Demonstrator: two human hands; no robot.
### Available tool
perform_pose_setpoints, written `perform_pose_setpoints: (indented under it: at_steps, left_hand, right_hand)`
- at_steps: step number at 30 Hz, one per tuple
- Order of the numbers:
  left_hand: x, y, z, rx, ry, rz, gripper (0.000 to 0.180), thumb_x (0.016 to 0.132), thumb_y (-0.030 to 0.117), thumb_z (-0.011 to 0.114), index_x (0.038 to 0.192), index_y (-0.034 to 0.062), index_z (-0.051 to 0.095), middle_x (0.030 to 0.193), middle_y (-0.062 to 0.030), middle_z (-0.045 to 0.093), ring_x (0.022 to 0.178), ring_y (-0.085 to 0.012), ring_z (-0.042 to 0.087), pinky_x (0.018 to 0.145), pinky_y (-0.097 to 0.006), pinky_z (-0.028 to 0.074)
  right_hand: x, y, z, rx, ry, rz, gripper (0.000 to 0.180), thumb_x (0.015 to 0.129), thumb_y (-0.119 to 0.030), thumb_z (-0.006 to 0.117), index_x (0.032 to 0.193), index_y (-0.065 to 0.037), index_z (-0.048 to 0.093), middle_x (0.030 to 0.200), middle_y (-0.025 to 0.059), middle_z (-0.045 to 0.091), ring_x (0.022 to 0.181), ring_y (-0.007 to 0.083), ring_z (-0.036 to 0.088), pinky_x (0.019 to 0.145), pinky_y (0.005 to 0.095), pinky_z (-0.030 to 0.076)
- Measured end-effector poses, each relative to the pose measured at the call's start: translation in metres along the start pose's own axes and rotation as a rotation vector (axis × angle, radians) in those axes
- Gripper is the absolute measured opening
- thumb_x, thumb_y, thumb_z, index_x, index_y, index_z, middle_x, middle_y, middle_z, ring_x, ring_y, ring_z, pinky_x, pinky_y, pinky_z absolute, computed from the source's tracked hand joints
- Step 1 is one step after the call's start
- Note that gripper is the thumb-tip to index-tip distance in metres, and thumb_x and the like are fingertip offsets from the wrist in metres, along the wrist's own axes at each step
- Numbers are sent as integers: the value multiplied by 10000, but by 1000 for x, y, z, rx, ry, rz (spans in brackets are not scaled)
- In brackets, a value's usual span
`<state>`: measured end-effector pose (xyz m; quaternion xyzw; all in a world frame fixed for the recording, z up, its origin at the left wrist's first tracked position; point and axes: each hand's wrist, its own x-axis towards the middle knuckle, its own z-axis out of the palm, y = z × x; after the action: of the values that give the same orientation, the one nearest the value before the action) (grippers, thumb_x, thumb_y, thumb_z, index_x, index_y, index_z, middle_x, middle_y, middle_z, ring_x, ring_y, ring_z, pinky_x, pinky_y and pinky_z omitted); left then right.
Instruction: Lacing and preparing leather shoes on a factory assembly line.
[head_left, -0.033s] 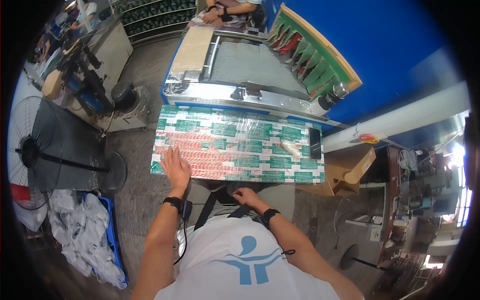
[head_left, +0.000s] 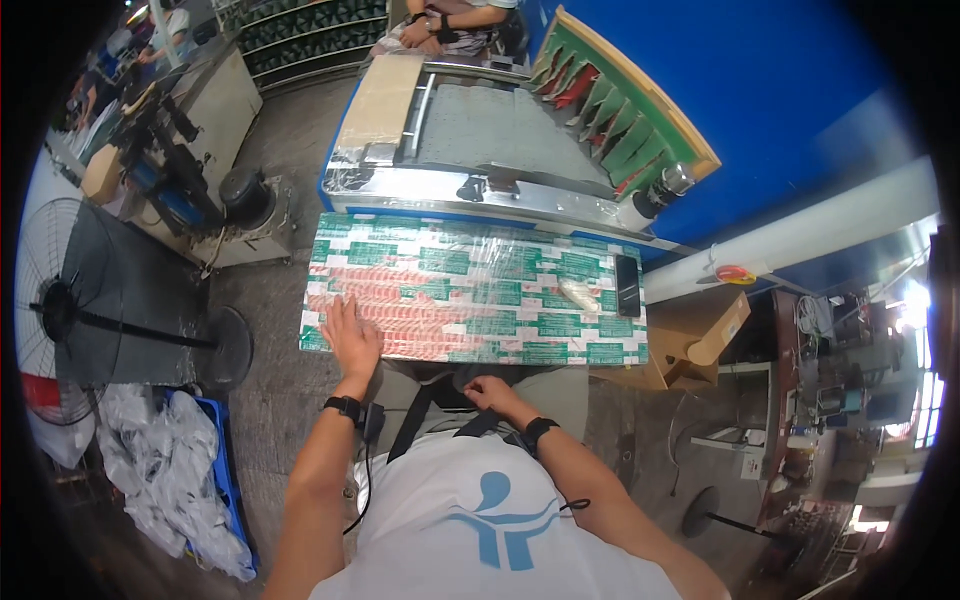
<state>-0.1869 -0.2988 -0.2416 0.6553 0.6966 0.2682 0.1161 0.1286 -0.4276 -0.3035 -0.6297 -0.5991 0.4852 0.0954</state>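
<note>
Left hand (head_left: 350,335) is lying flat, palm down, on the near left corner of the tabletop (head_left: 480,285) — the one wrapped in a green, white and red patterned sheet under shiny clear film. Fingers (head_left: 338,312) are spread apart and stretched forward over the reddish band of the pattern, not clamped on anything. My read is it's just pressing or smoothing the film there, since there's nothing under the palm to pick up.

Right hand (head_left: 492,392) sits lower, off the near edge of the tabletop and close to the person's body, right by the dark straps hanging there. Its fingers look curled in toward each other, but whether they actually pinch anything I can't tell — too small and partly hidden.

So the wrapped surface is touching the left fingers directly, and the right ones are just short of its front edge, not on it.

Other stuff: a dark phone (head_left: 627,285) and a small pale roll (head_left: 580,293) lie near the right end, well apart from both hands. Behind the tabletop is a metal machine with a grey belt (head_left: 495,130), and another person's hands rest at its far end. Standing fan (head_left: 60,310) on the left, open cardboard box (head_left: 690,350) at the right.
</note>
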Motion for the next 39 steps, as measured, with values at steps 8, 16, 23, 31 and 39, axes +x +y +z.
perform_pose_setpoints:
  at_steps: [8,16,23,31,39]
  left_hand:
    - [41,190,-194,-310,238,433,410,924,99,679,1330,123,736,1687,-286,347,1609,-534,146,1285,-657,89]
    - [17,261,-333,-314,1011,861,690,1065,264,558,1689,119,302,1772,-176,184,1636,-376,206,1348,-574,167]
    - [-6,207,-361,-265,721,986,622,1095,279,462,1689,151,326,1770,-174,188,1629,-322,235,1345,-535,203]
    - [-4,262,-321,-219,842,749,562,1091,590,420,1578,316,484,1722,-209,296,1590,-509,235,1245,-783,133]
    - [-67,375,-340,-842,529,431,252,900,378,753,838,240,552,867,78,533,1087,-185,578,1312,-689,124]
  right_hand:
    - [1,6,3,18,-13,10,359,966,-309,728,1181,-28,785,1069,164,808,970,287,777,888,395,599]
    - [0,5,2,-42,-22,-23,366,966,-341,711,1170,-49,793,1071,166,806,1000,321,776,903,417,599]
    - [11,-3,-2,-17,15,-42,367,955,-343,705,1161,-52,792,1058,176,802,989,332,778,883,429,598]
    - [7,13,8,-33,15,-58,384,939,-404,723,1123,-76,801,1055,170,802,997,343,775,890,447,598]
    - [-2,11,3,22,-5,-22,350,950,-326,721,1141,-43,798,1041,179,802,952,308,777,863,415,596]
